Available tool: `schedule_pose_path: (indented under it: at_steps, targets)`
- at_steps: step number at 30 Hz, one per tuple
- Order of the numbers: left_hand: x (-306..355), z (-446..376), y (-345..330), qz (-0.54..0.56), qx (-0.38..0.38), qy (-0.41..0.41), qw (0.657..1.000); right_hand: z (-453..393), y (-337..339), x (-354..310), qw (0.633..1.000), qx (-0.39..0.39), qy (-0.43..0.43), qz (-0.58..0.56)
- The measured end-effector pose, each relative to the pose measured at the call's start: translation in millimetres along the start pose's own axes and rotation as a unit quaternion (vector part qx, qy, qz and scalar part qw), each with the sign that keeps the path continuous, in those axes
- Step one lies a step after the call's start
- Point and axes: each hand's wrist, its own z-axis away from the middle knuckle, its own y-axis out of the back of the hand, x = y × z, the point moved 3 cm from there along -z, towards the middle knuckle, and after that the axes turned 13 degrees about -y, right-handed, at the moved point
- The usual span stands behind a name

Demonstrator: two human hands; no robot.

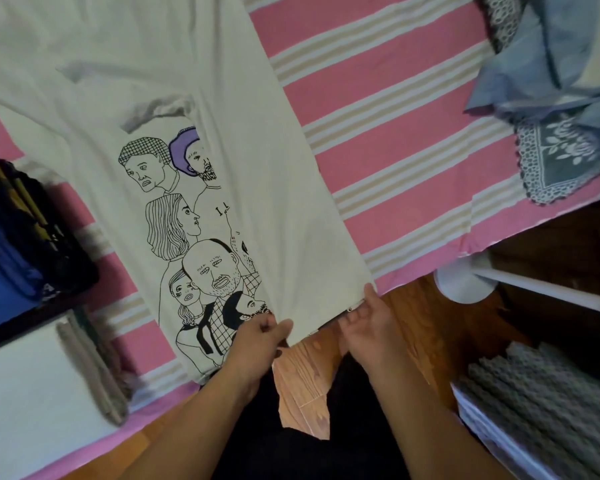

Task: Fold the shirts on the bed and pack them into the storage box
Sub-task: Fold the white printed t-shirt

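A white T-shirt [264, 188] printed with black line-drawn faces lies stretched across the pink striped bed [388, 109], folded lengthwise so only half of the print shows. Its hem hangs at the bed's near edge. My left hand [260, 336] pinches the hem near the print. My right hand [369, 318] grips the hem's right corner, thumb on top. A dark storage box [80, 268] stands on the bed at the left, holding folded blue and yellow garments [4, 237]. A blue shirt [555, 53] lies crumpled at the far right of the bed.
A grey lace-patterned cloth [561, 161] lies under the blue shirt. Folded beige fabric [90, 365] rests on a white piece at the lower left. Wooden floor [309, 375] shows below my arms. A white rail [534, 285] and a grey knitted item [541, 403] are at the lower right.
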Motion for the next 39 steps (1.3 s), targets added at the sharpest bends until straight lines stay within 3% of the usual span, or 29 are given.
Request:
schedule_pose_path:
  at_steps: [4, 8, 10, 13, 15, 17, 19, 22, 25, 27, 31, 33, 36, 39]
  targets:
    - [-2, -2, -11, -0.052, 0.012, -0.024, 0.998, -7, 11, -28, 0.995, 0.050, 0.055, 0.073]
    - [-6, -8, -25, -0.118, 0.055, -0.045, 0.991, -22, 27, -47, 0.950, 0.193, 0.132, 0.209]
    - [-5, -15, -29, -0.135, 0.047, -0.036, 0.989, -18, 22, -55, 0.906, 0.257, 0.173, 0.290]
    - [15, -18, -27, -0.226, -0.058, 0.002, 0.972, -7, 1, -73, 0.803, 0.338, 0.209, 0.444]
    - [44, -21, -6, -0.187, -0.092, 0.031, 0.978, 2, -21, -84, 0.749, 0.365, 0.255, 0.491]
    - [86, -32, 36, -0.120, -0.022, 0.004, 0.992, 17, -63, -94, 0.711, 0.329, 0.343, 0.518]
    - [136, -50, 88, -0.035, 0.118, -0.061, 0.991, 27, -124, -102, 0.665, 0.236, 0.408, 0.579]
    - [208, -90, 170, 0.081, 0.293, -0.137, 0.943, 30, -232, -110, 0.600, 0.109, 0.440, 0.659]
    - [252, -140, 231, 0.104, 0.377, -0.138, 0.910, 23, -332, -114, 0.527, 0.014, 0.465, 0.712]
    - [268, -170, 247, 0.139, 0.391, -0.133, 0.900, 15, -384, -116, 0.476, -0.018, 0.470, 0.743]
    - [285, -197, 245, 0.102, 0.421, -0.126, 0.892, -3, -448, -123, 0.417, -0.012, 0.466, 0.780]
    - [290, -190, 243, 0.071, 0.444, -0.164, 0.878, -6, -471, -128, 0.395, 0.005, 0.485, 0.780]
    - [283, -172, 241, 0.066, 0.455, -0.226, 0.859, 0, -513, -140, 0.390, 0.026, 0.535, 0.749]
    - [271, -167, 239, 0.115, 0.410, -0.280, 0.860, 5, -566, -156, 0.339, 0.057, 0.593, 0.728]
